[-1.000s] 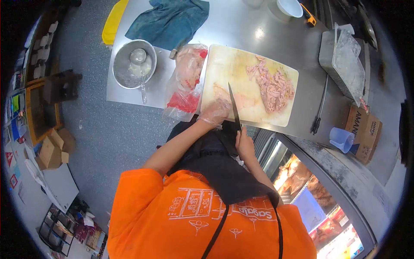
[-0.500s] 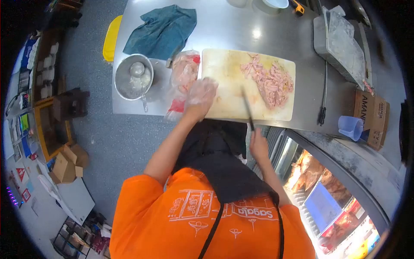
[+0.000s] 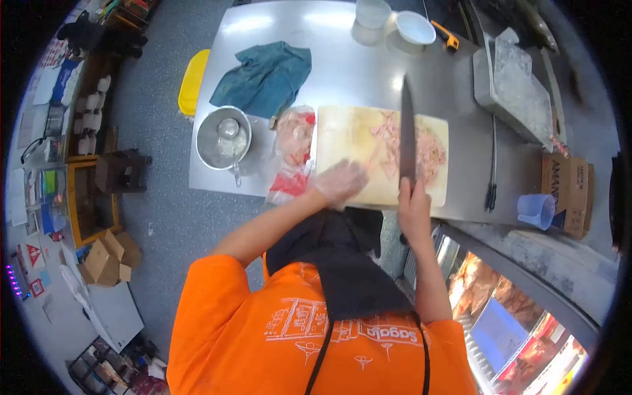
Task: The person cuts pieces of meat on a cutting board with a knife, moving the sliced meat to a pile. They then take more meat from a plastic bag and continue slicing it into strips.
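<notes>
One knife (image 3: 407,131) over one heap of sliced meat (image 3: 432,157) on one cutting board (image 3: 342,135).
The right hand (image 3: 415,205), forearm stretched forward, grips the knife, blade pointing away; the gloved left hand (image 3: 341,181) reaches over the board's near-left corner, too blurred to tell whether its fingers hold anything. Leftward: one plastic bag (image 3: 294,138), one metal bowl (image 3: 209,143), one cloth (image 3: 266,76).

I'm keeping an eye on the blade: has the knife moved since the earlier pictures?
Yes: against the cutting board, the knife has moved right and forward.
</notes>
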Motion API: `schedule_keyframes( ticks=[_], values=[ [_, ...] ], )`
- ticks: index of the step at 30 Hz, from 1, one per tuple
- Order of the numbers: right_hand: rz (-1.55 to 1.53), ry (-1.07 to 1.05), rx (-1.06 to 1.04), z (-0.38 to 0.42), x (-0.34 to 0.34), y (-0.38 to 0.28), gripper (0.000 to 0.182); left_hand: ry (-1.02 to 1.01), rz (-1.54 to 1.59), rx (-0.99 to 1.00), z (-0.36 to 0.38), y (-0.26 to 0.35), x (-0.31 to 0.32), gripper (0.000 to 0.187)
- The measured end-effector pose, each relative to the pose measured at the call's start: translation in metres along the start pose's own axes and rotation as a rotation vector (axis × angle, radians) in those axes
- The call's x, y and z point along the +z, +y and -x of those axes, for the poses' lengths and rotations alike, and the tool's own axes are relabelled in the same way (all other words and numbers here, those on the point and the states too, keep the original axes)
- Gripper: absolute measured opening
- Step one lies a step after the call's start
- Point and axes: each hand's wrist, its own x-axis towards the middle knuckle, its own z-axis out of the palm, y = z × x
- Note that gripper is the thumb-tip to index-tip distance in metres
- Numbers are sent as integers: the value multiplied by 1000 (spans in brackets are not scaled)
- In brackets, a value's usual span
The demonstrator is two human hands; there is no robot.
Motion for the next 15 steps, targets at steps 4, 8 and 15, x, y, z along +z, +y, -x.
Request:
schedule_keyframes(
  ticks=[4,8,15],
  values=[
    [312,-295,-19,21,47,74,27,-337,128,-174,54,7,64,36],
    [471,-458,-68,41,72,117,24,-128,-19,-241,63,23,36,41],
    [433,-278,56,0,47,126,26,-48,-30,-257,69,28,53,32]
  ],
)
